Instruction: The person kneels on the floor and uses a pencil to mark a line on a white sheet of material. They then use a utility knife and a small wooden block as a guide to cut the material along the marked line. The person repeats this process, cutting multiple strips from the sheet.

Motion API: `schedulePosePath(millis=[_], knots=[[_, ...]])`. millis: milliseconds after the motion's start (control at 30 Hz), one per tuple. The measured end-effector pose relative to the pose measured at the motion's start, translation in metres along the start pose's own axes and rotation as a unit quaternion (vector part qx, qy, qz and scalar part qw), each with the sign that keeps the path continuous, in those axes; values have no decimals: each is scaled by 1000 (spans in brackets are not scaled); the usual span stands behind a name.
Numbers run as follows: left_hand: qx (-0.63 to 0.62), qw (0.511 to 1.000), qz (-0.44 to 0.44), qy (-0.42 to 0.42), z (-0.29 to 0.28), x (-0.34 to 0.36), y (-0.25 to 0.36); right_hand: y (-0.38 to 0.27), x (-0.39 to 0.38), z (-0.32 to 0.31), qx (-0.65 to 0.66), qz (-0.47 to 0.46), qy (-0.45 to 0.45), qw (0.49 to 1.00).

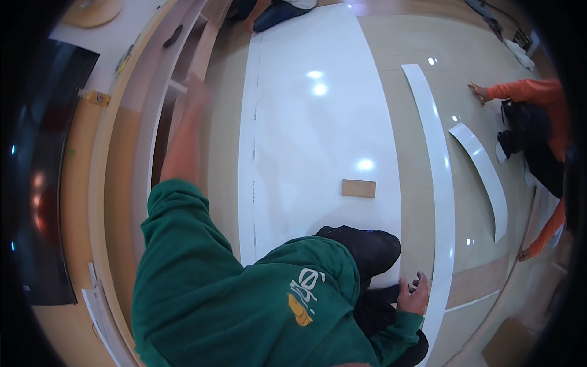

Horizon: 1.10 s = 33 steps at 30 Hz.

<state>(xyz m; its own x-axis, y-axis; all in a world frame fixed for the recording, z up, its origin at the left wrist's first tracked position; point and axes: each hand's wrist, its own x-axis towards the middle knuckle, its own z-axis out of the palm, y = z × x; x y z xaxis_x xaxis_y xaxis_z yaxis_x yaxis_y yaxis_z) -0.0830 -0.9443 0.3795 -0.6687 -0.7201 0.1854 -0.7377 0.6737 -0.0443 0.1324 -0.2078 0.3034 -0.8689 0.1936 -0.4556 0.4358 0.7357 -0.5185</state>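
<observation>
My left hand (194,92) is stretched up at the pale wooden shelving (177,52) on the left, blurred, so its fingers cannot be made out. My right hand (413,289) is low on the right with its fingers apart and slightly bent, holding nothing, beside a long narrow white strip (435,153). Under me lies a large white sheet (312,122) with a small brown rectangular block (358,188) on it. My dark-clad knee (373,248) rests on that sheet.
A co-worker in orange sleeves (526,90) crouches at the right near a short curved white strip (480,171). Another person (275,17) kneels at the top. A dark glossy panel (43,171) and a yellow-labelled bottle (95,96) are at the left. Tiled floor (391,43) surrounds the sheet.
</observation>
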Motion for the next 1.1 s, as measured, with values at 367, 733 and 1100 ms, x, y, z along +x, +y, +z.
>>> schedulePosePath(millis=[367, 733, 1100], knots=[[33, 996, 47, 61, -6, -4, 3, -8, 19, 4, -12, -21, -18, 1000], [-18, 982, 148, 112, -77, -1, 140, 1, 2, 1, -11, -3, 8, 1000], [-149, 917, 370, -1, 17, 15, 200, -1, -22, -4, -4, -76, 137, 988]])
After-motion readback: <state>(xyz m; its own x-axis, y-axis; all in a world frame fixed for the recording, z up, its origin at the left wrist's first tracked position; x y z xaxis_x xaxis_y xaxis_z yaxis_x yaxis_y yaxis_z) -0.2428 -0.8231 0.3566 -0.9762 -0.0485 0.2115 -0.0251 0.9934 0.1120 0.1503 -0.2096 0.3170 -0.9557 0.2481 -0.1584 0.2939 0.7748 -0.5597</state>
